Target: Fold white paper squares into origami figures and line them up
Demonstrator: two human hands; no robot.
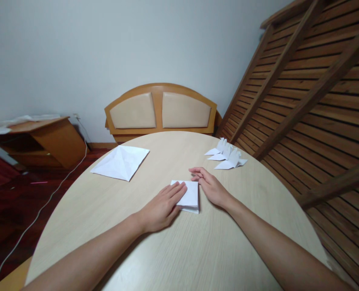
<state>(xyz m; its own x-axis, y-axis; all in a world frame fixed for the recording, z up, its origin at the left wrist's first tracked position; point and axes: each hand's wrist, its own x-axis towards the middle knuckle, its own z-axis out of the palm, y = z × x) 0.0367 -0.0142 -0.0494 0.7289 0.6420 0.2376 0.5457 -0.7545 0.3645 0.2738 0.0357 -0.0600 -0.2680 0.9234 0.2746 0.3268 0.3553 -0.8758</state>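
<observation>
Folded white paper: we see the folded white paper (pixel 190 195) just below the centre of the frame, a small squarish packet whose upper layer stands slightly apart from the lower one along the near edge.
Left hand: our left hand (pixel 163 205) lies on the packet's left part, palm down, fingers nearly straight and side by side, the thumb by the near edge.
Right hand: our right hand (pixel 210 186) is at the packet's upper right corner, fingers extended and loosely bent; we cannot tell whether they touch the paper.
Round table: we have the pale round table (pixel 179 254) under both forearms, filling the lower middle.
Creased sheet: we find a creased sheet (pixel 122 162) left of centre, spread out, its fold lines showing.
Paper birds: we see a row of paper birds (pixel 228 157) right of centre, close together near the table's far right edge.
Surroundings: we face a padded headboard (pixel 159 109) at centre, a wooden cabinet (pixel 55 141) at left, and a slatted wooden frame (pixel 321 105) leaning at upper right.
</observation>
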